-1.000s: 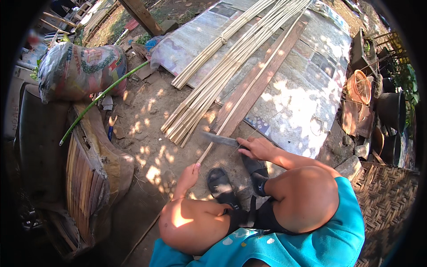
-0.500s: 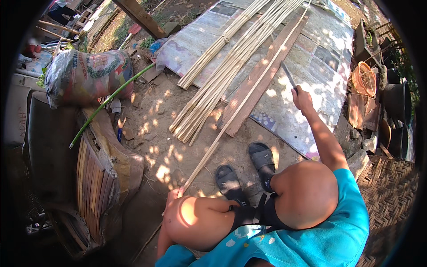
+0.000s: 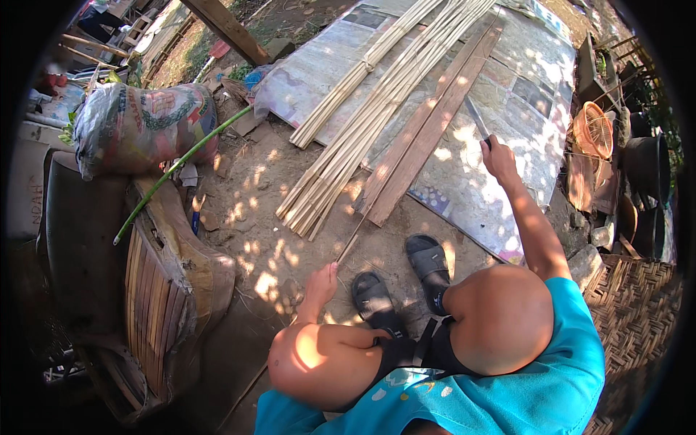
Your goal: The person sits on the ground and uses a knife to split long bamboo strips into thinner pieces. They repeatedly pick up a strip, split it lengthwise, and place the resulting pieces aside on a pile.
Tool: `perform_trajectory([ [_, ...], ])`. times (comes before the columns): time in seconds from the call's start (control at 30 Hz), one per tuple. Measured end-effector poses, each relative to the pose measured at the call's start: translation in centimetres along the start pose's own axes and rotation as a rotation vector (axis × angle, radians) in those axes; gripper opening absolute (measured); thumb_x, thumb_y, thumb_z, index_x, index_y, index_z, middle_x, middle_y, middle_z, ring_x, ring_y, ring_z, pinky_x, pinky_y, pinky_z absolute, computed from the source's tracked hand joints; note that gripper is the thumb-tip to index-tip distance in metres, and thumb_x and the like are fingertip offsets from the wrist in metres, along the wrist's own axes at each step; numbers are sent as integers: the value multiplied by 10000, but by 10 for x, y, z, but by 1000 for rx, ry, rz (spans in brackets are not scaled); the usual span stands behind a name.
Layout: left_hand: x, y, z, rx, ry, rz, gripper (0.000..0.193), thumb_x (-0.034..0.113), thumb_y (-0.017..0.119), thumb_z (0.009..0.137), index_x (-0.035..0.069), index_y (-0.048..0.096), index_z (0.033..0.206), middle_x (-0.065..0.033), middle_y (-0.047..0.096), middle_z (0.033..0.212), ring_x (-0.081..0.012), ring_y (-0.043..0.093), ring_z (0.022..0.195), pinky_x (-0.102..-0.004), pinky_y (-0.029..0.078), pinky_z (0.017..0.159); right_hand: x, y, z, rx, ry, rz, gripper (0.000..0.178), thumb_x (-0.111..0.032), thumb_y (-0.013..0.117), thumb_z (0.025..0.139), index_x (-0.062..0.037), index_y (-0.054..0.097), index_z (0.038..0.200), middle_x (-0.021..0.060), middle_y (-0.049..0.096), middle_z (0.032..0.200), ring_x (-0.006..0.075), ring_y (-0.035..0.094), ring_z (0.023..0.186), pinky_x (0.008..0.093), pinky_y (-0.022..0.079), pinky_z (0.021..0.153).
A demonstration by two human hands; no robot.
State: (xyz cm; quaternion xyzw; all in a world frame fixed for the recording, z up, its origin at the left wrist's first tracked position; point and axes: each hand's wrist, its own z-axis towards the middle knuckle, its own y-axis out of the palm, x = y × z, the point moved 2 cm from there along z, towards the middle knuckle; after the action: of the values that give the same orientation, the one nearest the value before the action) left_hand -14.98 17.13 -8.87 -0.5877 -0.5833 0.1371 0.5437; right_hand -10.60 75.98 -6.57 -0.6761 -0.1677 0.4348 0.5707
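My left hand (image 3: pixel 319 284), in front of my left knee, is closed on a thin bamboo strip (image 3: pixel 348 249). The strip runs forward to the near end of a long brown wooden board (image 3: pixel 417 170). Along the board it shows only as a thin dark line, and I cannot tell where it ends. My right hand (image 3: pixel 500 161) grips the handle of a knife (image 3: pixel 476 118), its blade pointing forward and left, just right of the board. Left of the board lies a large bundle of split bamboo strips (image 3: pixel 362 148), with a smaller bundle (image 3: pixel 344 90) beyond it.
A printed sheet (image 3: pixel 464 174) lies under the board and bundles. To the left, a stuffed sack (image 3: pixel 148 123), a green stalk (image 3: pixel 181 161) and stacked wooden slats (image 3: pixel 148 312) stand. On the right are an orange basket (image 3: pixel 593 130), dark pots (image 3: pixel 645 163) and a woven mat (image 3: pixel 631 319).
My left hand has moved forward from beside the knee. The strip, pale along the board before, now shows as a dark line. The right hand and knife have shifted slightly right.
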Motion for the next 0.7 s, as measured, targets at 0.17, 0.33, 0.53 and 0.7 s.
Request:
perform_trajectory([
  [0.17,10,2,14,36,-18,-203,504,376,412,1103,-20,617,868,-284,627,816,-515,594,792,-554,448,711,-159,52,-166,-462,-669,169,382,-377,553,1042,-105,571,1310,276,680,866,495,675,781,568,548,724],
  [0.33,-7,2,-17,-46,-39,-137,486,367,412,1098,-11,631,887,-282,631,819,-498,606,797,-534,460,720,-53,33,-43,-143,-244,38,374,-400,562,1037,-66,593,1203,244,689,818,467,689,783,534,553,666],
  [0.53,-24,8,-21,-40,-131,-170,434,376,441,1083,22,655,950,-284,662,805,-516,642,853,-561,483,752,-99,44,-80,-161,-361,191,357,-383,576,1028,-60,595,1179,273,677,839,494,679,832,563,546,730],
  [0.7,0,9,-35,13,-183,125,431,395,435,1085,39,656,984,-268,666,776,-504,656,851,-540,501,744,-159,73,-196,-607,-784,160,430,-433,556,1035,-151,536,1359,246,682,930,480,681,820,555,559,724],
])
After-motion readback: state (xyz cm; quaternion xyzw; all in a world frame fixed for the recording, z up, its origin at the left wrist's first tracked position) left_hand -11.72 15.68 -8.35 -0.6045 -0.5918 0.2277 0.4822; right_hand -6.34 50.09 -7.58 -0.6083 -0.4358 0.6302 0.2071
